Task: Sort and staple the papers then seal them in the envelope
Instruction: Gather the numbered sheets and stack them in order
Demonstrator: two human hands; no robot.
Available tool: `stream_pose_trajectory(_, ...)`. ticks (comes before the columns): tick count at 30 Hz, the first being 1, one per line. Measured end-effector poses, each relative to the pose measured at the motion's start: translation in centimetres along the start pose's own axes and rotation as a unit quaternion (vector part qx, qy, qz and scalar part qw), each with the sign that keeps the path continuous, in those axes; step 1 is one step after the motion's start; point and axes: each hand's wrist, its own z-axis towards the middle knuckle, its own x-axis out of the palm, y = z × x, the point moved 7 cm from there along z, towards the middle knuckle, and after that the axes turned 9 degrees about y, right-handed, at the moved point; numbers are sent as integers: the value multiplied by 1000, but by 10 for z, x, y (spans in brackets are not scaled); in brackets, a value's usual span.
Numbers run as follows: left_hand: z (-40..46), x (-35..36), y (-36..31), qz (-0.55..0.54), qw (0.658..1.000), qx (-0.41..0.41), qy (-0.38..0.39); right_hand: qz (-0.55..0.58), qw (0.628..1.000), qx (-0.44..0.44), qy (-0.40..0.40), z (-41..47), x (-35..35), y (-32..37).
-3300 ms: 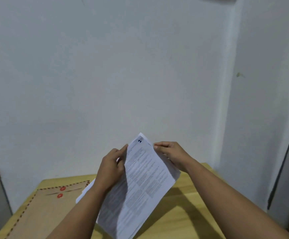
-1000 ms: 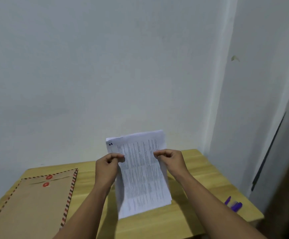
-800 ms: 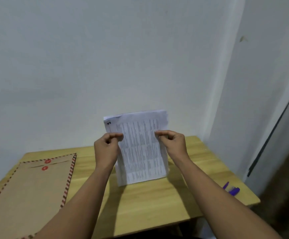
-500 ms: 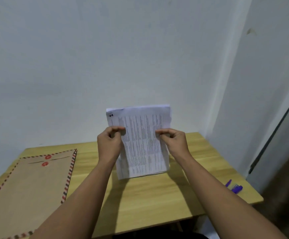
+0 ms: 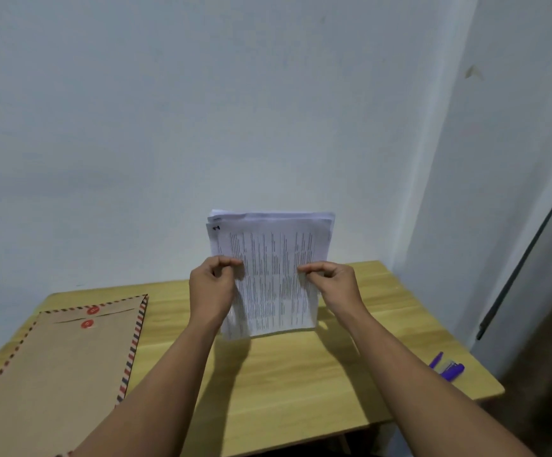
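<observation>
A stack of printed white papers [image 5: 269,258] stands upright on its bottom edge on the wooden table [image 5: 301,374], near the middle. My left hand [image 5: 212,288] pinches its left edge and my right hand [image 5: 332,282] pinches its right edge. The top edges of the sheets are slightly uneven. A large brown envelope [image 5: 57,367] with a striped border and two red button closures lies flat on the table's left side. A purple stapler [image 5: 447,366] lies near the table's right edge.
A white wall rises right behind the table, with a corner to the right. The table's right and front edges drop off to a dark floor. A grey object shows at the far left edge.
The papers went from tilted in the air to standing upright with their bottom edge on the table. The view has tipped down, showing more of the table.
</observation>
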Motion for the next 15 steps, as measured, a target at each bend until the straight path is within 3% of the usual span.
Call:
stream_pose_trajectory(6,-12,-1,21,6,999,-39,11,8,1000,30,4,-13,3,-17)
stream_pose_trajectory(15,-14,-6,12,30,999,-35,16,-30,999,28,17,-16,0,-8)
